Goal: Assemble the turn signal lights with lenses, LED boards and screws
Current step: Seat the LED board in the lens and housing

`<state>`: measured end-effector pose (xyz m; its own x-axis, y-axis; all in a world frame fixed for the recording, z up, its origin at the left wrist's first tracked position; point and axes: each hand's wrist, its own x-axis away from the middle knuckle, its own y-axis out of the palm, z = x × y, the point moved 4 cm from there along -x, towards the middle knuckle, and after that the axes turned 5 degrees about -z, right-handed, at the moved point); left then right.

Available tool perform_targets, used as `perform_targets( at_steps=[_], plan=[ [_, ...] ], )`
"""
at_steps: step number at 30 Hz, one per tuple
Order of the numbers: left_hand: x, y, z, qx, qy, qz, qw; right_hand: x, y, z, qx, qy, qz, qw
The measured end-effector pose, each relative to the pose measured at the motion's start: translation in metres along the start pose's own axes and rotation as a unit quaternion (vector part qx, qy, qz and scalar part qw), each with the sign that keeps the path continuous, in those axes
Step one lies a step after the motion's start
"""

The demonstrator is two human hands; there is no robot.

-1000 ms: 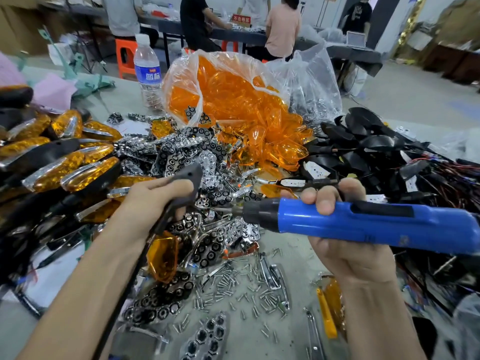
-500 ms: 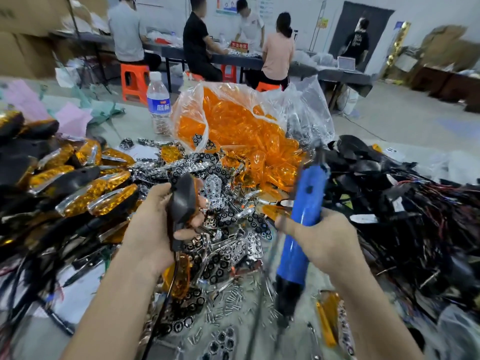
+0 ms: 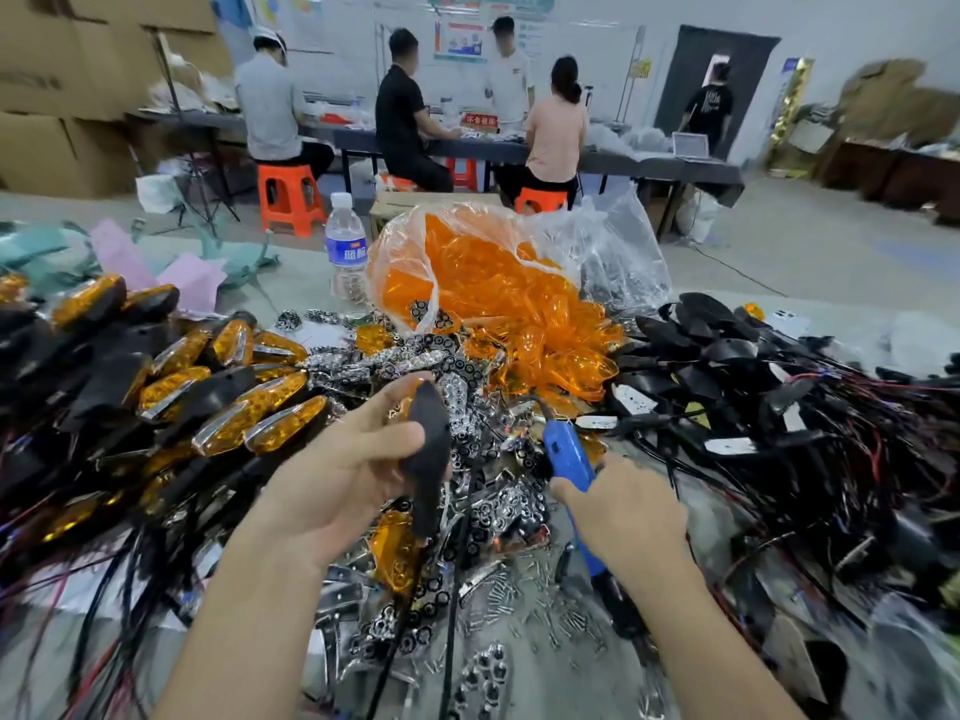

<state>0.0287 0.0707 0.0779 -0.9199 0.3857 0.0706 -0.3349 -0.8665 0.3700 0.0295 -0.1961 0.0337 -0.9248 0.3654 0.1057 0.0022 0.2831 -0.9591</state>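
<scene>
Nearest the camera lie loose silver screws [image 3: 524,605]. Just above, left hand [image 3: 337,475] curls round black plastic turn signal housing [image 3: 428,454] (wire dangling); right hand [image 3: 623,506] clamps blue electric screwdriver [image 3: 569,454], tip down. Behind: clear bag of orange lenses [image 3: 483,283].

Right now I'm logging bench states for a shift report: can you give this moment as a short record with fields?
left hand: holds a black housing, wire hanging below
right hand: grips the blue screwdriver, dark tip end downward
loose screws: scattered below the screwdriver
orange lenses: in an open clear bag, centre back
finished lights: piled at left
</scene>
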Motion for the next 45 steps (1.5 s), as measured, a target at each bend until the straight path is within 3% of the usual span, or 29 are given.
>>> perform_targets(
  at_steps=[2,3,5,7,9,11,14,19,21,23,26,29,31,33,35,39,41,43,45],
  plan=[
    [0.004,0.009,0.002,-0.082,0.016,0.040,0.996,0.019,-0.016,-0.020,0.100,-0.038,0.057,0.993],
    [0.007,0.013,0.004,-0.125,0.025,0.088,0.988,0.031,-0.021,-0.033,0.089,-0.087,0.068,0.990],
    [0.011,0.015,0.008,-0.210,0.058,0.207,0.954,0.052,-0.021,-0.062,-0.094,-0.225,-0.029,0.969],
    [0.019,0.019,0.016,-0.306,0.089,0.300,0.899,0.074,-0.014,-0.091,-0.293,-0.309,-0.202,0.882],
    [0.028,0.023,0.024,-0.382,0.105,0.362,0.844,0.086,-0.008,-0.112,-0.331,-0.356,-0.223,0.845],
    [0.036,0.023,0.028,-0.420,0.110,0.393,0.811,0.092,-0.001,-0.126,-0.408,-0.358,-0.216,0.812],
    [0.042,0.013,0.027,-0.438,0.094,0.369,0.814,0.095,0.015,-0.145,-0.529,-0.285,-0.259,0.756],
    [0.073,-0.025,0.009,-0.289,0.054,0.303,0.907,0.088,0.017,-0.180,-0.637,-0.175,-0.324,0.677],
    [0.088,-0.043,0.008,-0.272,0.046,0.322,0.906,0.081,0.006,-0.199,-0.609,-0.186,-0.333,0.695],
    [0.099,-0.067,0.014,-0.282,0.039,0.366,0.886,0.076,-0.002,-0.226,-0.519,-0.213,-0.331,0.759],
    [0.107,-0.100,0.047,-0.353,0.065,0.468,0.807,0.074,-0.011,-0.275,-0.407,-0.259,-0.317,0.817],
    [0.102,-0.123,0.083,-0.460,0.068,0.512,0.722,0.068,-0.022,-0.303,-0.328,-0.302,-0.243,0.862],
    [0.095,-0.135,0.090,-0.505,0.018,0.503,0.702,0.063,-0.023,-0.303,-0.302,-0.320,-0.220,0.871],
    [0.095,-0.139,0.086,-0.530,-0.016,0.489,0.693,0.057,-0.014,-0.290,-0.291,-0.328,-0.228,0.869],
    [0.095,-0.130,0.077,-0.546,0.010,0.477,0.689,0.046,-0.001,-0.266,-0.288,-0.323,-0.219,0.874],
    [0.079,-0.086,0.048,-0.557,0.092,0.446,0.695,0.010,0.019,-0.207,-0.224,-0.255,-0.105,0.935],
    [0.064,-0.061,0.028,-0.563,0.123,0.410,0.707,-0.005,0.030,-0.182,-0.119,-0.228,-0.107,0.960],
    [0.047,-0.040,0.004,-0.570,0.126,0.362,0.727,-0.006,0.038,-0.166,-0.019,-0.259,-0.149,0.954],
    [0.028,-0.025,-0.019,-0.576,0.116,0.314,0.746,-0.005,0.042,-0.156,0.014,-0.296,-0.151,0.943]
  ],
)
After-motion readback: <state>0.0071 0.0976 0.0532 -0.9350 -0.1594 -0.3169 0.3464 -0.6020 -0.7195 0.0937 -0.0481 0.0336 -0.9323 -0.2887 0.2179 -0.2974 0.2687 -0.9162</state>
